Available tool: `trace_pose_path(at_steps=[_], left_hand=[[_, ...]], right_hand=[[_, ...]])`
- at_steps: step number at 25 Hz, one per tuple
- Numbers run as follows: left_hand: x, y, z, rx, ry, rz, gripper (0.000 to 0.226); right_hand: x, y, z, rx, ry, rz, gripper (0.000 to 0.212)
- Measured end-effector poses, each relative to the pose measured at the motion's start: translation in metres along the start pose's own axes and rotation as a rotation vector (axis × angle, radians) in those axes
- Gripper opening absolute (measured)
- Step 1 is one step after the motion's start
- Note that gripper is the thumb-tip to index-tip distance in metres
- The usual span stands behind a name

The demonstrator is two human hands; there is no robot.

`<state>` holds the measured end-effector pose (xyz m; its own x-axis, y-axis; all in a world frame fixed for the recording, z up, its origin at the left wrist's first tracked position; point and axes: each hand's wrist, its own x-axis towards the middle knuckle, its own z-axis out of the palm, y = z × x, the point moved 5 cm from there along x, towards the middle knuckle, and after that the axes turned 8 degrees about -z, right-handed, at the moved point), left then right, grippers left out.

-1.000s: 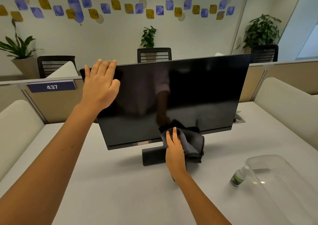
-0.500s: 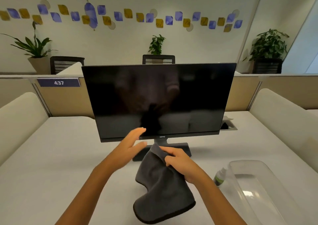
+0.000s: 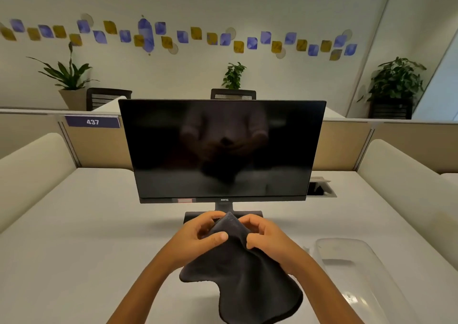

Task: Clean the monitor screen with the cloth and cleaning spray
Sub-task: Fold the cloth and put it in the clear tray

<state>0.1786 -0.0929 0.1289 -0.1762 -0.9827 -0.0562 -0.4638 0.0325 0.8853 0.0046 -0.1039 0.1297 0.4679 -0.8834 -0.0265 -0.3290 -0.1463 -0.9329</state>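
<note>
Cloth [image 3: 238, 269] corner beyond lower frame

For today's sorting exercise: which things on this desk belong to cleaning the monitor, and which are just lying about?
Belongs to the job:
monitor
grey cloth, held by the left hand and right hand

Just lying about:
clear plastic tub
437 desk sign
potted plants

I see bare desk [image 3: 81, 224] left of monitor [image 3: 223, 150], wide open for passing. Right of monitor: clear plastic bin [image 3: 352, 269] blocks near side, open cable hatch [image 3: 321, 190] just beside screen edge. Padded dividers flank both sides.
</note>
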Motion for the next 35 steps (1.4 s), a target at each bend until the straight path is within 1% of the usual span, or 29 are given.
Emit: trace_pose_path(at_steps=[1, 4, 5, 6, 7, 8, 9, 11, 13, 16, 19, 21, 24, 27, 29, 30, 32, 33, 35], left_hand=[[0.0, 0.005, 0.002, 0.022, 0.034, 0.025, 0.032], [-0.004, 0.021, 0.002, 0.036, 0.159, 0.098, 0.016], [-0.007, 0.025, 0.0, 0.016, 0.202, 0.106, 0.014], [-0.01, 0.027, -0.002, -0.006, 0.239, 0.109, 0.016], [-0.014, 0.028, -0.004, -0.025, 0.267, 0.115, 0.019], [-0.017, 0.029, -0.005, -0.038, 0.284, 0.122, 0.023], [-0.021, 0.028, -0.007, -0.044, 0.293, 0.131, 0.025], [-0.028, 0.025, -0.011, -0.062, 0.298, 0.139, 0.025], [-0.035, 0.014, -0.018, -0.104, 0.329, 0.111, 0.02], [-0.045, -0.009, -0.03, -0.121, 0.372, 0.053, 0.012], [-0.055, -0.025, -0.038, -0.067, 0.341, 0.045, 0.013], [-0.062, -0.033, -0.044, -0.042, 0.307, 0.032, 0.015], [-0.068, -0.043, -0.055, -0.053, 0.266, -0.007, 0.017], [-0.066, -0.063, -0.057, -0.069, 0.133, -0.107, 0.011], [-0.062, -0.083, -0.05, 0.028, 0.067, -0.184, 0.012], [-0.058, -0.094, -0.045, 0.11, 0.062, -0.214, 0.014], [-0.049, -0.112, -0.035, 0.265, 0.102, -0.242, 0.017], [-0.043, -0.118, -0.032, 0.305, 0.139, -0.252, 0.018], [-0.034, -0.124, -0.031, 0.286, 0.216, -0.288, 0.017]], right_hand=[[-0.002, 0.002, -0.001, -0.026, 0.0, -0.013, 0.029], [-0.007, 0.005, -0.005, -0.097, 0.003, -0.053, 0.022], [-0.01, 0.007, -0.005, -0.131, -0.017, -0.065, 0.028], [-0.014, 0.01, -0.004, -0.168, -0.05, -0.072, 0.039], [-0.017, 0.015, -0.001, -0.208, -0.083, -0.073, 0.05], [-0.021, 0.021, 0.001, -0.25, -0.101, -0.071, 0.056], [-0.024, 0.027, 0.003, -0.287, -0.093, -0.078, 0.054], [-0.029, 0.035, -0.002, -0.334, 0.0, -0.111, 0.037], [-0.032, 0.034, -0.012, -0.325, 0.105, -0.151, 0.022], [-0.035, 0.024, -0.019, -0.275, 0.204, -0.211, 0.019], [-0.041, 0.014, -0.018, -0.279, 0.316, -0.228, 0.02], [-0.044, 0.005, -0.018, -0.268, 0.344, -0.238, 0.026], [-0.045, 0.002, -0.017, -0.187, 0.307, -0.176, 0.029], [-0.037, 0.015, -0.007, -0.175, 0.233, -0.062, 0.025], [-0.029, 0.035, 0.008, -0.22, 0.164, 0.039, 0.024], [-0.024, 0.046, 0.016, -0.265, 0.135, 0.064, 0.023], [-0.015, 0.062, 0.031, -0.368, 0.111, 0.074, 0.023], [-0.011, 0.066, 0.036, -0.407, 0.12, 0.072, 0.025], [-0.004, 0.069, 0.04, -0.462, 0.169, 0.067, 0.029]])
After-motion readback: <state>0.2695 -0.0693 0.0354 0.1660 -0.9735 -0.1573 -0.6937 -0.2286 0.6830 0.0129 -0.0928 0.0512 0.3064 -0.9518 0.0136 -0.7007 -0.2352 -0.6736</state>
